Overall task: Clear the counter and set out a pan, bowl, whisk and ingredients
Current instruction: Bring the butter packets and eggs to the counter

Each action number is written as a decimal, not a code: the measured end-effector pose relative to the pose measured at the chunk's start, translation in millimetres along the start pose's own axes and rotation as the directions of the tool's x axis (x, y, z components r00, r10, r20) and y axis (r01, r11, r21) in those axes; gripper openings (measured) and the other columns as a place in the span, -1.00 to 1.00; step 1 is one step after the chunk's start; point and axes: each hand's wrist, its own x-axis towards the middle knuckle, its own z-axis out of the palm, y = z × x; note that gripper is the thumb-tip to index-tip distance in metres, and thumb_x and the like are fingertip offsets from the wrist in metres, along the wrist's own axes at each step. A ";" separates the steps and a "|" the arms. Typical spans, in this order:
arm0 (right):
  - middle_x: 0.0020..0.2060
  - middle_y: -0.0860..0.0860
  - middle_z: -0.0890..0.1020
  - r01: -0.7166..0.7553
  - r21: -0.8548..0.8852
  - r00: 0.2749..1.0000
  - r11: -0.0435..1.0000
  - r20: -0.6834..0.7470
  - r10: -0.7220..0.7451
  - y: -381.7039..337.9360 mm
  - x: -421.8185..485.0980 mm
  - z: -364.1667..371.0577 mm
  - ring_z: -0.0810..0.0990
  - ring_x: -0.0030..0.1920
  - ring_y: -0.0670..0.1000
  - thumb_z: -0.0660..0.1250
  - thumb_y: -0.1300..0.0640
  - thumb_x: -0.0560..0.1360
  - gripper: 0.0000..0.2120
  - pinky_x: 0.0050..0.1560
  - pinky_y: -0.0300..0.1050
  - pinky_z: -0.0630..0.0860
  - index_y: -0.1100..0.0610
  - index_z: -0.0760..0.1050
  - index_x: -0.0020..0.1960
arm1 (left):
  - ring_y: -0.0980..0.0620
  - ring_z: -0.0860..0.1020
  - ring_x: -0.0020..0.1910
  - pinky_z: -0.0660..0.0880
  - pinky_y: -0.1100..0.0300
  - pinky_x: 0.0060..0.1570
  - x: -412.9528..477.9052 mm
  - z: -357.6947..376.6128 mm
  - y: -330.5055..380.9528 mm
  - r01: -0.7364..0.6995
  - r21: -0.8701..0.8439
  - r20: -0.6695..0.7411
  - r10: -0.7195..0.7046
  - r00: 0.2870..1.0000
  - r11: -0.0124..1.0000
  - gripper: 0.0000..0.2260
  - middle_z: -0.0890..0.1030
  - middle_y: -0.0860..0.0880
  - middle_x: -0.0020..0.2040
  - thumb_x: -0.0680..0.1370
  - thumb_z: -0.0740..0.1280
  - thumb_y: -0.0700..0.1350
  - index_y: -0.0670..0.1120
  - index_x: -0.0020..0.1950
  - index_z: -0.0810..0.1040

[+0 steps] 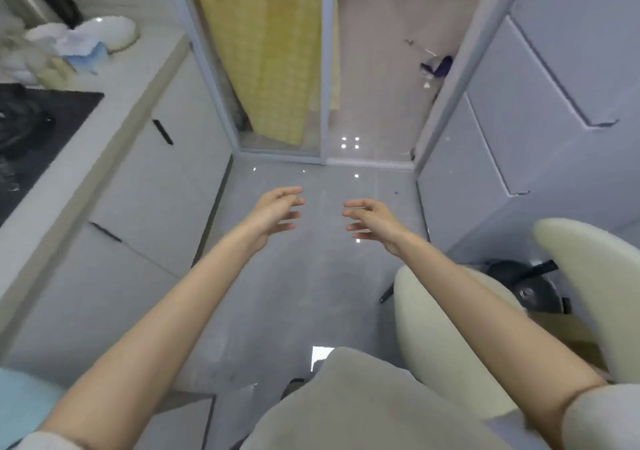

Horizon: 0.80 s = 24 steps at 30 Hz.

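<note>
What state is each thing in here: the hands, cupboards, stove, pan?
Left hand: open, empty.
Right hand: open, empty.
White cupboard doors: shut.
Black gas hob: no flame visible.
Black round pan: behind the cream chair, partly hidden.
White bowls: on the counter, blurred.

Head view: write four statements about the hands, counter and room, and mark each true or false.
1. The left hand and right hand hold nothing. True.
2. The hob is on the person's right. False: it is set in the counter on the left.
3. White bowls sit on the counter. True.
4. The curtain is blue. False: it is yellow.
</note>
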 end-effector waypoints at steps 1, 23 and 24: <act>0.10 0.03 0.58 -0.010 0.037 0.999 0.999 -0.050 0.012 -1.0 5.9 -12.7 0.56 -0.24 -0.06 0.24 0.22 0.57 -0.73 -0.18 -0.21 0.54 0.13 0.47 0.27 | 0.04 0.54 -0.07 0.51 0.23 -0.09 17.4 11.1 11.0 -0.009 0.027 0.058 0.008 0.998 1.000 -0.72 0.57 0.00 0.08 0.58 0.24 -0.19 -0.03 0.28 0.49; 0.04 0.05 0.58 0.151 0.397 0.745 0.905 -0.647 0.159 -132.5 248.6 -309.9 0.53 -0.23 -0.05 0.22 0.25 0.58 -0.74 -0.18 -0.19 0.51 0.15 0.49 0.25 | 0.01 0.56 0.06 0.54 0.13 0.06 361.1 305.5 293.6 -0.255 0.200 0.614 0.082 0.785 0.946 -0.72 0.55 -0.03 0.18 0.58 0.26 -0.16 -0.04 0.30 0.47; 0.04 0.05 0.58 0.157 0.396 0.735 0.905 -0.659 0.160 -136.9 252.5 -316.0 0.54 -0.23 -0.05 0.23 0.25 0.58 -0.75 -0.17 -0.19 0.52 0.14 0.50 0.24 | 0.03 0.55 0.04 0.53 0.12 0.05 370.2 312.3 300.4 -0.264 0.192 0.621 0.091 0.778 0.945 -0.73 0.54 -0.04 0.19 0.58 0.26 -0.15 -0.03 0.28 0.47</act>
